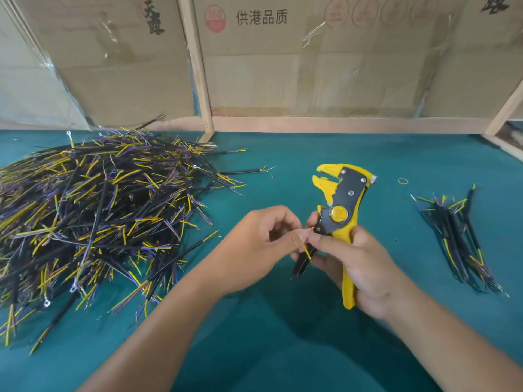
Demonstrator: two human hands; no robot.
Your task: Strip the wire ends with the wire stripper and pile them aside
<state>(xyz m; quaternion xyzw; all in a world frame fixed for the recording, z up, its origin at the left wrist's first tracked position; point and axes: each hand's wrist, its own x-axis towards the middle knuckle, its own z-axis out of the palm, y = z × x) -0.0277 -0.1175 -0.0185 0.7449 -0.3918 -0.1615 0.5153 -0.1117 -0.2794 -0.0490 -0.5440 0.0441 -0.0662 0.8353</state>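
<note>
Both hands were busy: wire (306,251) pinched by left hand (261,241), stripper (341,219) gripped by right hand (365,267); small pile (458,244) done, big heap (93,219) left.

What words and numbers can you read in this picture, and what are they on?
"供港品质": printed on the middle cardboard sheet.
"360": in the red round stamp on that sheet; its smaller text is blurred.
Black brush characters on the left cardboard: unclear.
Wire stripper round badge: too small to read.
</note>
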